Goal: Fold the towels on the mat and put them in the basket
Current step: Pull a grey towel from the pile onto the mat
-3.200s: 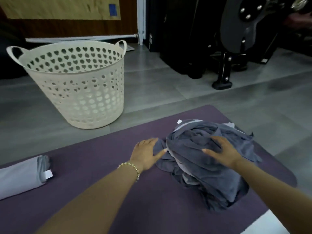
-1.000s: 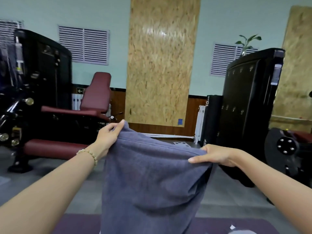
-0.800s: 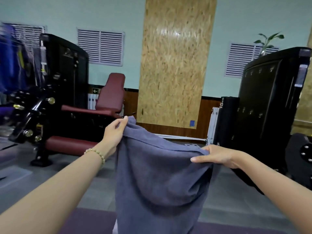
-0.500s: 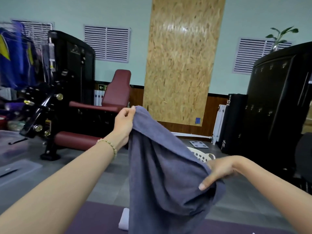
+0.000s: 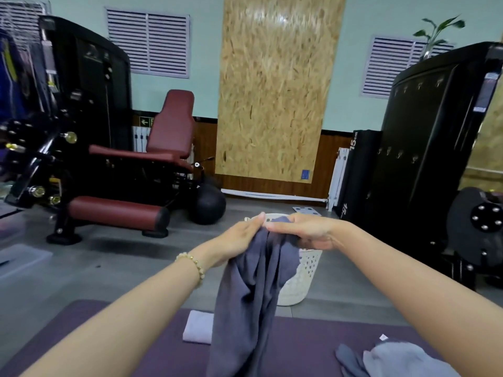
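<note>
My left hand (image 5: 239,238) and right hand (image 5: 304,231) both pinch the gray towel (image 5: 245,308) at its top, so I should align its edges before laying it on the mat (image 5: 299,344).

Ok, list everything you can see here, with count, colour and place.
mat: 1, purple, floor, foreground
held towel: 1, dark grey, hanging over mat
folded towel: 1, pale lilac, on mat, left
towel pile: 1, grey, on mat, bottom right
basket: 1, white, floor beyond mat
bench: 1, dark red pads, left
ball: 1, black, floor beside bench
machine: 1, black, right
pad: 1, black, beside machine
plant: 1, green, above machine
board: 1, tan, back wall
vents: 2, white, back wall
bracelet: 1, pale beads, left wrist
left hand: 1, grips held towel's top
right hand: 1, grips held towel's top
</note>
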